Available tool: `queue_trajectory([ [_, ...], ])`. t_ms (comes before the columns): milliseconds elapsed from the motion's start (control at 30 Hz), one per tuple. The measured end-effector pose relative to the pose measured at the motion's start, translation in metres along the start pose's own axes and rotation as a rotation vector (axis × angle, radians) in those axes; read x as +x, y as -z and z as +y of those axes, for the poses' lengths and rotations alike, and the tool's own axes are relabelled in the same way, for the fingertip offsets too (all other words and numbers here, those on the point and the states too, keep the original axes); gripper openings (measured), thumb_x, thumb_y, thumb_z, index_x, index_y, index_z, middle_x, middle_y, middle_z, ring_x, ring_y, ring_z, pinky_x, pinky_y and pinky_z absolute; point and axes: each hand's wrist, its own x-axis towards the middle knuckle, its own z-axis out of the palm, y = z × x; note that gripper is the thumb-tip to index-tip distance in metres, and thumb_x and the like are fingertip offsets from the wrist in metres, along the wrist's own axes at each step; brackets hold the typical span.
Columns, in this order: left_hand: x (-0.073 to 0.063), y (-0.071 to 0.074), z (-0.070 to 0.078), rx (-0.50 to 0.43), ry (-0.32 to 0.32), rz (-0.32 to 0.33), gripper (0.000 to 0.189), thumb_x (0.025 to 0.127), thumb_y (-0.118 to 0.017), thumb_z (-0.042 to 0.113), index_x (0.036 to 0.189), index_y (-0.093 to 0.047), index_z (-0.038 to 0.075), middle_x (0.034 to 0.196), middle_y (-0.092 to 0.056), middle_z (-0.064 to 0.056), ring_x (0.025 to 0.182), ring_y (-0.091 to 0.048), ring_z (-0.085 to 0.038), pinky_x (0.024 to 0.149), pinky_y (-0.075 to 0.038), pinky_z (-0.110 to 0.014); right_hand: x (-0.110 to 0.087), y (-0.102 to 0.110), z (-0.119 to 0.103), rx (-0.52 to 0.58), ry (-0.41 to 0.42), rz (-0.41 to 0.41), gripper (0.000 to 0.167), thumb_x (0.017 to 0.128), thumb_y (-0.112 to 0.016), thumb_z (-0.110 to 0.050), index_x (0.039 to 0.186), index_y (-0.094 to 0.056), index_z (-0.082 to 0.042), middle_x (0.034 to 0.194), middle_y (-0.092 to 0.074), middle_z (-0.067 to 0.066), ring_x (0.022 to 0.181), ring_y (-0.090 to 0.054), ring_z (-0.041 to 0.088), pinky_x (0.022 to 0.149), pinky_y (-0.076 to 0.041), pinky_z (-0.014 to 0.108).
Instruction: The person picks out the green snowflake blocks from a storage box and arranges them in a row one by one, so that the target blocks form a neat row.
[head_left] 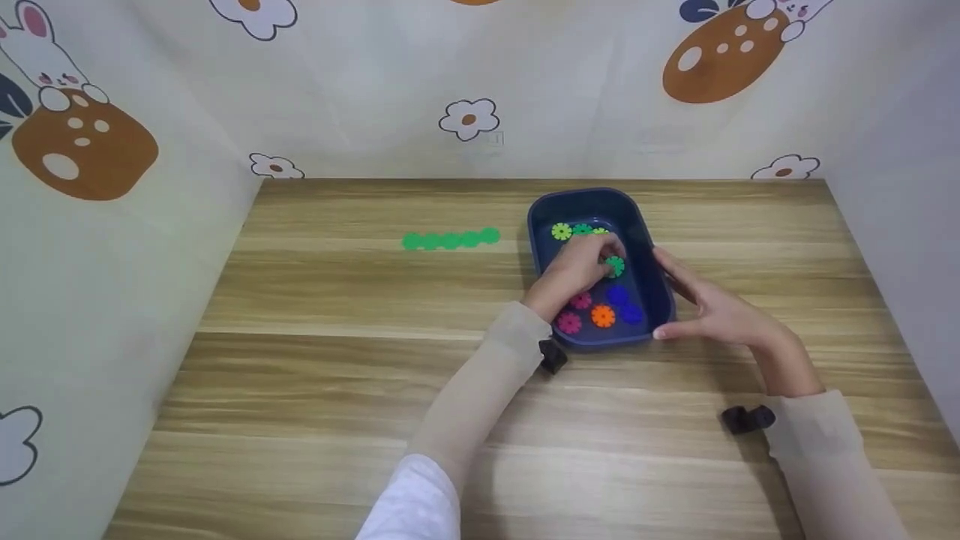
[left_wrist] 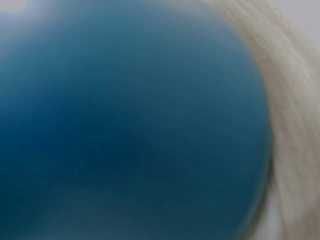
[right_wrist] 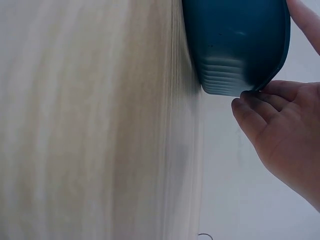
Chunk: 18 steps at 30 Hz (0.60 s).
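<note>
A dark blue tray [head_left: 651, 262] stands on the table with several small toothed plastic discs in it. My left hand [head_left: 576, 262] reaches inside, and its thumb and fingers pinch a green disc [head_left: 615, 266]. Around it lie a yellow-green disc [head_left: 561, 232], an orange disc [head_left: 603, 316], pink discs [head_left: 570, 323] and blue discs [head_left: 631, 313]. At the tray's right side, my right hand [head_left: 724, 311] rests its spread fingers and thumb against the wall. The right wrist view shows those fingers [right_wrist: 252, 112] touching the tray's rim [right_wrist: 286, 45]. Only blurred blue tray wall [left_wrist: 125, 120] fills most of the left wrist view.
Left of the tray, a row of joined green discs [head_left: 450, 240] lies on the wood-grain table [head_left: 337, 390]. A patterned cloth wall [head_left: 360, 97] rises at the table's back edge, with more walls at both sides. Small black devices [head_left: 553, 356] sit at both wrists.
</note>
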Motion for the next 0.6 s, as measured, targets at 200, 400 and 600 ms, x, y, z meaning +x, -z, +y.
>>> queue_trajectory([
  [200,-0.0003,0.0003,-0.0012,-0.047,-0.006,0.016,0.021,0.09,-0.068,0.004,0.107,-0.068,0.015,0.1,-0.065,0.004,0.092,-0.057,-0.006,0.08,-0.044,-0.016,-0.0009,-0.0004,0.0008,0.008,0.014,-0.003,0.105,0.077,-0.081,-0.003,0.154,-0.01,-0.005,0.16,-0.005,0.014,0.144,-0.01,0.034,0.11,-0.019,0.016],
  [400,0.0002,0.0012,-0.0006,-0.108,0.026,0.019,0.021,0.091,-0.066,0.004,0.107,-0.068,0.016,0.101,-0.064,0.006,0.092,-0.057,-0.005,0.082,-0.045,-0.015,-0.0017,-0.0006,0.0009,0.0,0.002,-0.006,0.105,0.078,-0.08,-0.004,0.155,-0.009,-0.006,0.16,-0.005,0.014,0.144,-0.009,0.033,0.11,-0.018,0.017],
  [600,0.0003,0.003,-0.0004,-0.135,0.018,0.043,0.02,0.091,-0.066,0.004,0.108,-0.068,0.015,0.102,-0.064,0.005,0.092,-0.057,-0.006,0.082,-0.045,-0.015,-0.0015,0.0001,-0.0009,0.002,-0.007,-0.004,0.105,0.078,-0.081,-0.006,0.155,-0.009,-0.008,0.16,-0.005,0.012,0.145,-0.009,0.031,0.11,-0.018,0.018],
])
